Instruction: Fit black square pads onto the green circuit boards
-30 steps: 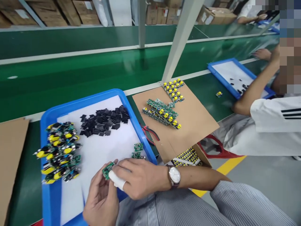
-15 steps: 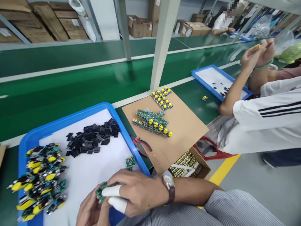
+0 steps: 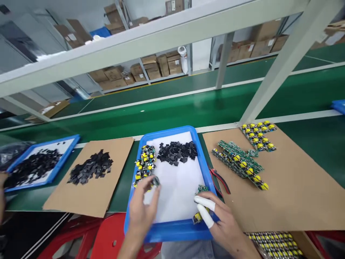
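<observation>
My left hand point(image 3: 142, 205) pinches a small circuit board point(image 3: 155, 181) between thumb and fingertips, above the left side of a blue-rimmed tray point(image 3: 168, 235). White finger covers are on two fingers of my right hand point(image 3: 222, 221), at the tray's right edge. Those fingers are closed at a circuit board with a yellow part point(image 3: 198, 218); the thumb is hidden. Just beyond them lies another green circuit board point(image 3: 202, 188). Inside the tray, black flat pieces point(image 3: 176, 152) are heaped at the back, and boards with yellow parts point(image 3: 145, 160) line the left side.
Right of the tray, red-handled pliers point(image 3: 220, 180) lie beside cardboard point(image 3: 291, 187) bearing stacked board strips point(image 3: 239, 162). To the left, another cardboard sheet point(image 3: 118, 158) holds black pieces. Farther left is a second blue tray point(image 3: 66, 154), near another person's hand point(image 3: 2, 180). A slanted post point(image 3: 275, 68) rises behind.
The view has swung left and the tray now sits mid-picture. My hands, together at one board before, are apart: the left moved toward the row of boards, the right to the tray's right edge.
</observation>
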Tool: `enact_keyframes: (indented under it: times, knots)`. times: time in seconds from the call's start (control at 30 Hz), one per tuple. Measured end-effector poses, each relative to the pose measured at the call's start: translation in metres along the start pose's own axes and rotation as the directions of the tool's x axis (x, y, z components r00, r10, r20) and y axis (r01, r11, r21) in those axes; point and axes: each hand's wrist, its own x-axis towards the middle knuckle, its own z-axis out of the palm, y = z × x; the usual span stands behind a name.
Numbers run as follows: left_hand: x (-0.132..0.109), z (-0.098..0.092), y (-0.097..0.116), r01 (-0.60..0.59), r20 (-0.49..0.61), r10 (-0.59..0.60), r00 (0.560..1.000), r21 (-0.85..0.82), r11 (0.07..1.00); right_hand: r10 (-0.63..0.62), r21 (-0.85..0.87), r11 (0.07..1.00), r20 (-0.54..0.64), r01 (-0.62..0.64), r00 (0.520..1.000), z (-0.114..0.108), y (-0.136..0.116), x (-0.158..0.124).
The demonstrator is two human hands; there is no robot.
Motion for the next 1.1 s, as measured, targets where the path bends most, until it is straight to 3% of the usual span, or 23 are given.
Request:
enact_keyframes:
  times: [0.13,0.23,0.37,0.53,0.63,0.7,0.77,0.83,0.87,0.93,0.97,1.03,1.1]
  knots:
    - [0.091,-0.035,-0.031,0.079,-0.048,-0.076,0.996,0.065,0.995,0.004,-0.051,0.999,-0.041,-0.006,0.999,0.0,0.01,-0.006]
    - [0.139,-0.038,-0.048,0.163,0.016,-0.164,0.986,0.055,0.985,-0.005,-0.071,0.997,-0.084,-0.001,0.996,0.001,0.013,-0.007]
    - [0.158,-0.025,-0.062,0.236,0.112,-0.236,0.965,0.009,0.972,-0.029,-0.102,0.995,-0.128,0.016,0.991,0.005,0.02,-0.011]
    - [0.158,-0.024,-0.068,0.274,0.071,-0.269,0.96,-0.07,0.959,-0.068,-0.13,0.99,-0.076,0.058,0.995,0.003,0.027,-0.013]
    - [0.145,-0.036,-0.055,0.241,0.012,-0.241,0.97,-0.095,0.966,-0.03,-0.121,0.992,-0.099,0.018,0.995,-0.003,0.025,-0.012]
    - [0.123,-0.042,-0.037,0.191,-0.005,-0.193,0.981,-0.102,0.976,-0.001,-0.104,0.995,-0.144,-0.014,0.99,-0.008,0.023,-0.01]
    - [0.09,-0.04,-0.015,0.136,0.058,-0.131,0.99,-0.105,0.985,0.041,-0.088,0.994,-0.178,-0.057,0.983,-0.014,0.022,-0.007]
    - [0.048,-0.025,0.009,0.065,0.207,-0.039,0.978,-0.121,0.99,0.076,-0.098,0.991,-0.175,-0.094,0.982,-0.02,0.023,0.0]
    - [0.027,-0.014,0.019,-0.039,0.347,0.08,0.934,-0.123,0.992,0.073,-0.12,0.988,-0.161,-0.093,0.984,-0.023,0.023,0.004]
    - [-0.01,0.014,0.038,-0.183,0.613,0.234,0.754,-0.145,0.972,0.033,-0.195,0.979,-0.101,-0.052,0.994,-0.029,0.026,0.016]
    - [-0.025,0.028,0.044,-0.213,0.698,0.235,0.677,-0.12,0.97,0.0,-0.245,0.969,-0.057,-0.014,0.998,-0.031,0.027,0.024]
    - [-0.042,0.05,0.053,-0.205,0.761,0.141,0.633,-0.011,0.979,-0.031,-0.357,0.933,0.056,0.049,0.998,-0.034,0.027,0.041]
    - [-0.048,0.059,0.057,-0.152,0.76,0.056,0.647,0.057,0.987,0.009,-0.507,0.856,0.214,0.103,0.977,-0.033,0.027,0.06]
